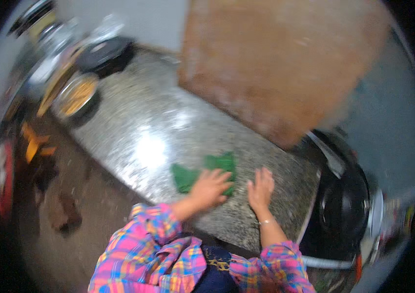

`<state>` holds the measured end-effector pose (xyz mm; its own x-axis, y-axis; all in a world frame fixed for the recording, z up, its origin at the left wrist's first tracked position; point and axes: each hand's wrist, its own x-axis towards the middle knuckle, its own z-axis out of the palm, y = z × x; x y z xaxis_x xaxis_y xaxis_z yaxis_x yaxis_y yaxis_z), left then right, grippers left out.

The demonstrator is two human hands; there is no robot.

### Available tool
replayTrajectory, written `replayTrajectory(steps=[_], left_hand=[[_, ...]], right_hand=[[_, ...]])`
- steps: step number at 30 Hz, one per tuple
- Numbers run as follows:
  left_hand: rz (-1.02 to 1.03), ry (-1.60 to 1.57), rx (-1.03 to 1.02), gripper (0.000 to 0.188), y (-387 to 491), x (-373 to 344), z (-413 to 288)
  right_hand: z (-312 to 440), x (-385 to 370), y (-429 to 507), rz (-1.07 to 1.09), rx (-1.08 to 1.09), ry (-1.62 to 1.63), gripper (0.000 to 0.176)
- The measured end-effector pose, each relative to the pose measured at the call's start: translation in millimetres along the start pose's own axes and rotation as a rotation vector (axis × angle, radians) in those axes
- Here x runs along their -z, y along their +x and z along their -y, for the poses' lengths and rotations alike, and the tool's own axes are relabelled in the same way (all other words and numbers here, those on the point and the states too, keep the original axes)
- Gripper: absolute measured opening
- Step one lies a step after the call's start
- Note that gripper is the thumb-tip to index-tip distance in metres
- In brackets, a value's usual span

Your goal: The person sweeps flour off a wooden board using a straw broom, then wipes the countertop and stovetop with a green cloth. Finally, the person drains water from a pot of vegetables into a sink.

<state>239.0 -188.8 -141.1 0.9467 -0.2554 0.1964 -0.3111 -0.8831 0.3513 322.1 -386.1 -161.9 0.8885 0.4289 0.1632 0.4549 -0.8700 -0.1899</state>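
Observation:
My left hand [209, 188] lies spread on a green cloth [185, 178], which rests crumpled on a speckled grey stone countertop [127, 99]. Parts of the cloth show on both sides of the hand and beyond its fingers; the rest is hidden under the palm. To the right, apart from the cloth, my right hand [261, 188] is over the countertop with its fingers stretched away from me and nothing in it. Whether its palm touches the stone, I cannot tell. A thin bracelet circles the right wrist. Motion blurs the view.
A brown board [266, 73] stands behind the countertop. A bowl of yellowish food [79, 97] and a dark round lid or pan [103, 53] sit at the far left. Beyond the right edge is a large black pan [343, 208]. Orange pieces [34, 143] lie lower left.

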Motion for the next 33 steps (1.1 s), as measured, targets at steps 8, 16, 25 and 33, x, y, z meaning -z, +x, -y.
replayTrajectory(steps=[8,16,25,33], left_hand=[[-0.103,0.295,0.685,0.044,-2,51,125],[-0.290,-0.630,-0.276,0.043,-16,-20,-139],[0.076,-0.593,-1.011,0.046,-62,-53,-435],[0.361,-0.924,-1.417,0.050,-118,-95,-655]], right_hand=[[46,0,-27,0.053,-0.064,0.451,0.052],[60,25,-120,0.265,-0.213,2.302,0.062],[-103,129,-347,-0.437,0.100,2.130,0.072],[-103,201,-554,-1.494,-0.318,1.943,0.056]])
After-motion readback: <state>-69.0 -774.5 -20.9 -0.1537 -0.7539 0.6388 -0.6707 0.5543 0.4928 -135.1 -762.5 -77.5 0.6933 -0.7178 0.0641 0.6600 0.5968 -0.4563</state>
